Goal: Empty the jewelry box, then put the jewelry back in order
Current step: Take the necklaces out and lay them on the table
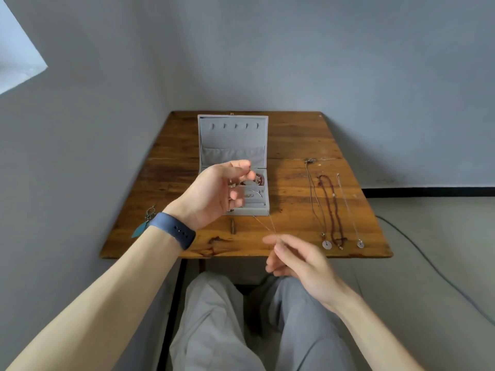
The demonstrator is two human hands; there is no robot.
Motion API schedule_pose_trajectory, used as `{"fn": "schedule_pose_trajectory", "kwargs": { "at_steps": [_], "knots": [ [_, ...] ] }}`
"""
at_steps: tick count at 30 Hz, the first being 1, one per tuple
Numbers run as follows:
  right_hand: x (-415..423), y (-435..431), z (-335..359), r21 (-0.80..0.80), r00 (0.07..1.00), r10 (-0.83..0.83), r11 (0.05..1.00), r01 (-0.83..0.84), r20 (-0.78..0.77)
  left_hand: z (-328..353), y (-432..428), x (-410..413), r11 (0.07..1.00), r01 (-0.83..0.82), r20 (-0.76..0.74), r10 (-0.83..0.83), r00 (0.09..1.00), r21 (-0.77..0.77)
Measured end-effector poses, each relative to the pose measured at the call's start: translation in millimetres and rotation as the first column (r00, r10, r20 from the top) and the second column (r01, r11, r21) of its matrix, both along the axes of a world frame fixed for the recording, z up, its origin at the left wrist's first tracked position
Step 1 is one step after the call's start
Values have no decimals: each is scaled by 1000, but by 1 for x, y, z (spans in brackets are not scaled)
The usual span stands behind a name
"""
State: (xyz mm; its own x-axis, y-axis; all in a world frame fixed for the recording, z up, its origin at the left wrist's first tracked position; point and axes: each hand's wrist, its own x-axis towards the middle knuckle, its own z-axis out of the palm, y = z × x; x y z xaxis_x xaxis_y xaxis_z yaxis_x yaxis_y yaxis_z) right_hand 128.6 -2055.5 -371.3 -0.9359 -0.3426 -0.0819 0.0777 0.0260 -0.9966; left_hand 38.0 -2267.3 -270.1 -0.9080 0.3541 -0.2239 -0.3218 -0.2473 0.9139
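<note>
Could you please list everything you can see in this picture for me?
table: one, brown wood, against the wall
jewelry box: one, grey, open, far middle of table
bead bracelet: one, red, inside box
silver pieces: several, inside box
thin chain: one, silvery, stretched between both hands
necklaces: three, side by side, table's right
charm: one, teal-tagged, table's left edge
small stick: one, brown, before box
cable: one, grey, floor at right
trousers: grey, below table
watch strap: one, dark blue, left wrist
left hand: pinches chain over box
right hand: pinches chain near table's front edge
</note>
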Motion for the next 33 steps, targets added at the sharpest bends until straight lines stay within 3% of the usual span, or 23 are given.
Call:
{"fn": "schedule_pose_trajectory", "kwargs": {
  "at_steps": [8, 12, 17, 20, 23, 28, 31, 33],
  "knots": [
    [15, 2, -16, -8, 994, -108, 994, 108, -28, -17, 8, -6, 998, 57, 146, -60, 988, 25],
    [17, 2, -19, -28, 985, -173, 984, 173, 2, -14, 10, -7, 986, 162, 89, -160, 983, -25],
    [9, -7, -16, -10, 987, -151, 988, 152, 44, -3, 16, -4, 885, 378, -6, -395, 919, -272],
    [-3, -18, -7, -12, 986, -154, 988, 155, 69, 7, 19, 0, 812, 525, 4, -543, 840, -255],
    [-16, -33, 7, -18, 992, -126, 992, 126, 0, 17, 20, 3, 746, 624, -10, -643, 765, -232],
    [-28, -49, 12, -2, 974, -186, 982, 187, -127, 26, 11, 3, 746, 622, -37, -647, 762, -239],
    [-25, -44, 4, -137, 970, -238, 960, 242, 47, 23, -1, 1, 819, 534, -60, -555, 829, -209],
    [-18, -36, -3, -300, 959, -178, 923, 241, 223, 17, -10, -1, 885, 430, -65, -447, 892, -182]
  ]
}}
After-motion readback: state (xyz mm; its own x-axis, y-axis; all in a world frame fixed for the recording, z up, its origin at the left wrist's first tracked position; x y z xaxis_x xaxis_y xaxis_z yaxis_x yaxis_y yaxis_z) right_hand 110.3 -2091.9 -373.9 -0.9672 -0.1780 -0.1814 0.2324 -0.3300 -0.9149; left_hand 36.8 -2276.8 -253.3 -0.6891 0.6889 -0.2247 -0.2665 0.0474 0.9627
